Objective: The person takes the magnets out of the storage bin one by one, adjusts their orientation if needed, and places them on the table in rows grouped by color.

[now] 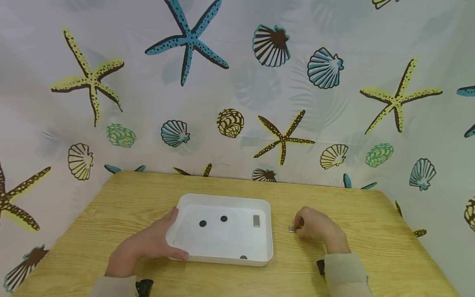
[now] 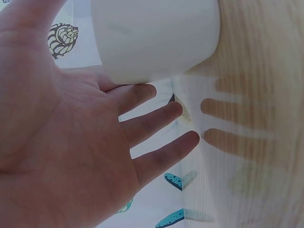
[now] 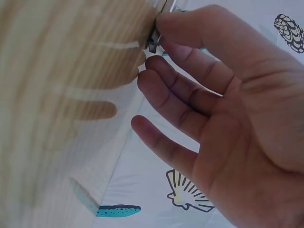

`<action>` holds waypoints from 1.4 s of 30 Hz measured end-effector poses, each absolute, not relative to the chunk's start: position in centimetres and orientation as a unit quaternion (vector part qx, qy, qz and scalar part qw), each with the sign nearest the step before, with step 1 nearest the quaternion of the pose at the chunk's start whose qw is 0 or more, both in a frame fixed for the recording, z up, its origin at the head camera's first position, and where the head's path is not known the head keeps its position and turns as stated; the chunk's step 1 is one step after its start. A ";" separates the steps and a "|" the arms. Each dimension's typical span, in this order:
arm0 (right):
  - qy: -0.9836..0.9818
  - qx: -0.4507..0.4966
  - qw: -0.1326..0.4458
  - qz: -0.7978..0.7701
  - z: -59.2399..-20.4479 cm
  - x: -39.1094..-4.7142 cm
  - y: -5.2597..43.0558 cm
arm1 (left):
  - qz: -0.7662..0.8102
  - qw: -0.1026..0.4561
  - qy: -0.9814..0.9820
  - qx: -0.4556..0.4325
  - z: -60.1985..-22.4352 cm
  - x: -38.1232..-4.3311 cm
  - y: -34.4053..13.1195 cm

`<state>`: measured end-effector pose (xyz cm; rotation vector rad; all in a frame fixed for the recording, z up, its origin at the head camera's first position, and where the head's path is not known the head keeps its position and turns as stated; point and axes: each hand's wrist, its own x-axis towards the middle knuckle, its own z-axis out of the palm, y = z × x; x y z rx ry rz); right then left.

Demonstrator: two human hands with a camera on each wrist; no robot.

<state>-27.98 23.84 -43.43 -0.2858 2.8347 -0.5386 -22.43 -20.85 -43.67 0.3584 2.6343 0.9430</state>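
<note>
In the head view, a white tray [image 1: 219,244] sits low in the centre of the frame on the wood-grain worktop [image 1: 289,280]. The left hand [image 1: 148,239] spans its left end, gripping it with fingertips at the upper-left corner and the thumb along the lower-left edge. Inside lie two black discs [image 1: 224,218] left of centre and a silver rectangular plate [image 1: 256,221] near the right wall; a third dark disc [image 1: 243,257] is partly hidden behind the near wall. Right of the tray, the right hand [image 1: 315,225] pinches a small metal piece [image 1: 291,229] at the worktop; the tray's right wall stands between this piece and the inside. A cloth with starfish and shells [image 1: 237,165] hangs behind the worktop and along both sides. Light sleeves [image 1: 345,268] enter at the bottom.

In the left wrist view, the tray's outer wall fills the top centre, hiding its contents. The palm takes up the left, three fingers reaching out below the tray, with their reflections on the worktop at right.

In the right wrist view, thumb and fingertips hold the metal piece at top centre, partly covering it. The other fingers spread below, beside the worktop at left.
</note>
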 end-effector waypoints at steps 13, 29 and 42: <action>0.968 -0.098 0.124 -0.197 -43.4 -27.9 23.9 | 0.331 0.164 0.921 0.121 -43.5 -22.3 -20.7; 0.968 -0.097 0.110 -0.202 -42.9 -28.0 24.0 | 0.335 0.166 0.920 0.122 -43.7 -22.3 -20.8; 0.969 -0.144 0.056 -0.191 -40.7 -27.6 23.8 | 0.338 0.164 0.918 0.130 -43.7 -22.5 -20.9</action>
